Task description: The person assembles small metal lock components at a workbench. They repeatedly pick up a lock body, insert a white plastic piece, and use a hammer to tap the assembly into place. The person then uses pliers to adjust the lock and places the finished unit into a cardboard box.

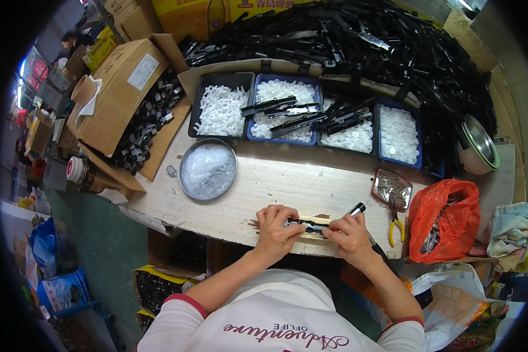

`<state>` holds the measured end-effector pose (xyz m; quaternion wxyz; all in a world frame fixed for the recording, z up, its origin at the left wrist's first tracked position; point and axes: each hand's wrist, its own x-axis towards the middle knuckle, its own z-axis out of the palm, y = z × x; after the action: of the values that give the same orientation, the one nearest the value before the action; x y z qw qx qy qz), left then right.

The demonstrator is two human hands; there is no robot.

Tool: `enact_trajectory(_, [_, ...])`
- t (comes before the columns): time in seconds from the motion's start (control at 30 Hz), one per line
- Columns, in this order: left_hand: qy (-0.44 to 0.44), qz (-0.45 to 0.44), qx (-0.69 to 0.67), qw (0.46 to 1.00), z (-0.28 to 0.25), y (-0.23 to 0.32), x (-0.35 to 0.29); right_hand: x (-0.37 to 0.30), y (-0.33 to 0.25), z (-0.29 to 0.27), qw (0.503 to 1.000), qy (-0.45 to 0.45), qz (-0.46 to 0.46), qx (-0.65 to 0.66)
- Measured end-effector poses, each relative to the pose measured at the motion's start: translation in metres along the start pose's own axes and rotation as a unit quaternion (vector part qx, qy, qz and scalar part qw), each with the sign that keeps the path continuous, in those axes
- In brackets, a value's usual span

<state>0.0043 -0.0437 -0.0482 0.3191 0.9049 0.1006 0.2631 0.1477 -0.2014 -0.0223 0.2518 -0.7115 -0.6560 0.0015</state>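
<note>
Near the table's front edge, my left hand (276, 232) pinches the left end of a narrow black plastic part (311, 225). The part lies crosswise over a light strip of the tabletop, with some grey showing along it. My right hand (350, 236) is closed at the part's right end, thumb and fingertips pressed to it. A silver and black pen-shaped tool (358, 209) sticks out above the right fingers, and its dark lower length runs behind the hand. How the right hand grips that tool is partly hidden.
A round dish (188, 186) of whitish paste stands left. Behind are bins of white plastic pieces (222, 111), with black parts (299, 120) across them and a large black heap (358, 44) beyond. To the right are yellow-handled pliers (396, 230), a screw tray (374, 186) and a red bag (446, 211).
</note>
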Motion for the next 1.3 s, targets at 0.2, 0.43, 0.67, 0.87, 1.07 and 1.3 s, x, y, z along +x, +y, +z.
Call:
enact_trajectory(0.2, [0.015,0.023,0.019,0.999,-0.001,0.002,0.003,0.003,0.006,-0.008,0.997,-0.027,0.040,0.061])
enact_trajectory(0.43, [0.004,0.022,0.015,1.000,-0.003,0.004,0.005,0.026,0.088,-0.084,0.968,0.164,0.132,-0.137])
enact_trajectory(0.67, [0.002,0.017,0.018,1.000,-0.002,0.005,0.004,0.003,0.172,-0.143,0.801,0.168,0.414,-0.399])
enact_trajectory(0.87, [-0.012,-0.010,0.011,1.000,-0.004,0.004,-0.002,0.041,0.149,-0.177,0.798,0.285,0.306,-0.434])
enact_trajectory(1.07, [-0.014,-0.001,0.011,1.000,0.000,0.002,0.002,0.061,0.231,-0.238,0.798,0.214,0.408,-0.388])
enact_trajectory(1.3, [-0.020,-0.014,0.021,0.999,-0.001,-0.001,0.001,0.115,0.257,-0.275,0.811,0.224,0.415,-0.347])
